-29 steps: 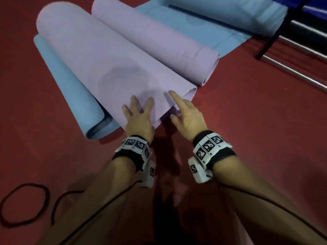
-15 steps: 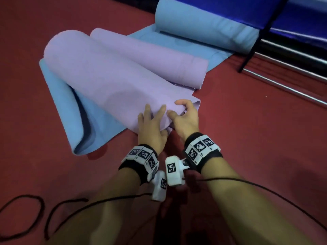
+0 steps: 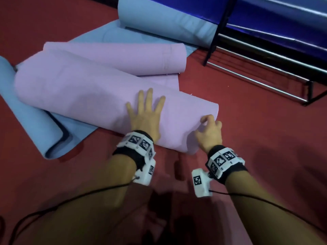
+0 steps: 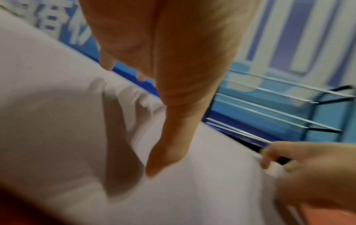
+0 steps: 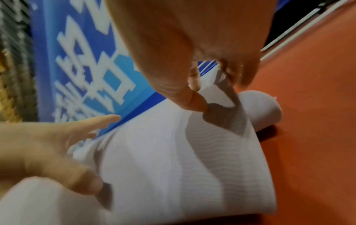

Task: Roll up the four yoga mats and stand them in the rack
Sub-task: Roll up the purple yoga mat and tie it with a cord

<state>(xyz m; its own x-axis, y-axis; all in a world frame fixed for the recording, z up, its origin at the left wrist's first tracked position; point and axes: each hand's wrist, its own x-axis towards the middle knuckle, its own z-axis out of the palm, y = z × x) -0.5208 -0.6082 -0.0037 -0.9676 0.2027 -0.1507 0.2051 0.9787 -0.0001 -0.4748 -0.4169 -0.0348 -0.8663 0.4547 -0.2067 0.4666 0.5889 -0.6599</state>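
Left hand lies flat, fingers spread, on the purple mat on the red floor; my right hand pinches its near right edge. I judge the roll needs even pressure and square ends before going to the rack at far right. Its core is hidden; both wrist views are blurred.

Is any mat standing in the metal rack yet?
No, the rack holds nothing; the purple mat lies on the floor.
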